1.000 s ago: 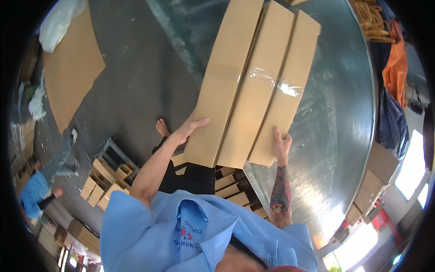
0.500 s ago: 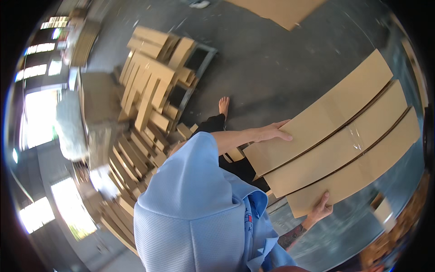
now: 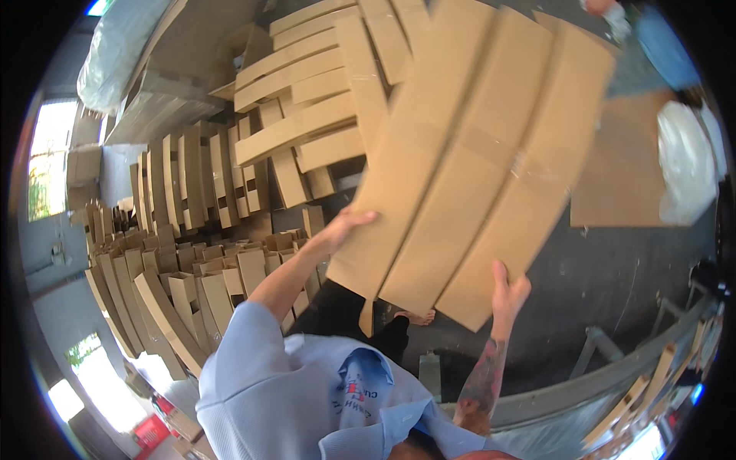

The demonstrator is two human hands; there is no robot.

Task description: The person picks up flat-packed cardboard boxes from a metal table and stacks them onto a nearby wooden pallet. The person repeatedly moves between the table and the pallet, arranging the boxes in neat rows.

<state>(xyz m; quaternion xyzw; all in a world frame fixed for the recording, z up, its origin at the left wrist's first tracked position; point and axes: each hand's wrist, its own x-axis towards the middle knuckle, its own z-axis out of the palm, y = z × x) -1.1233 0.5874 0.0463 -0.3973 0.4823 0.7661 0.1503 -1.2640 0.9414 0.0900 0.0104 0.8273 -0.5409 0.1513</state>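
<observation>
Three long, narrow cardboard boxes (image 3: 465, 180) lie side by side between my hands, held up in front of me and slanting away to the upper right. A strip of clear tape crosses them near the middle. My left hand (image 3: 346, 229) grips the outer side of the left box near its close end, thumb on top. On the opposite side, my right hand (image 3: 509, 297) presses the outer edge of the right box, its thumb pointing up; its other fingers are mostly hidden. Dark gaps separate the boxes.
Ahead to the left is a stack of similar boxes (image 3: 299, 70). Many more boxes (image 3: 203, 295) stand upright at my left. A flat cardboard sheet (image 3: 621, 165) and a clear plastic bag (image 3: 682, 165) are at the right. A metal frame (image 3: 598, 383) runs along the lower right.
I have turned left with the boxes, away from the grey table surface. The boxes now point toward the stack side, and the stacked boxes are closer.
</observation>
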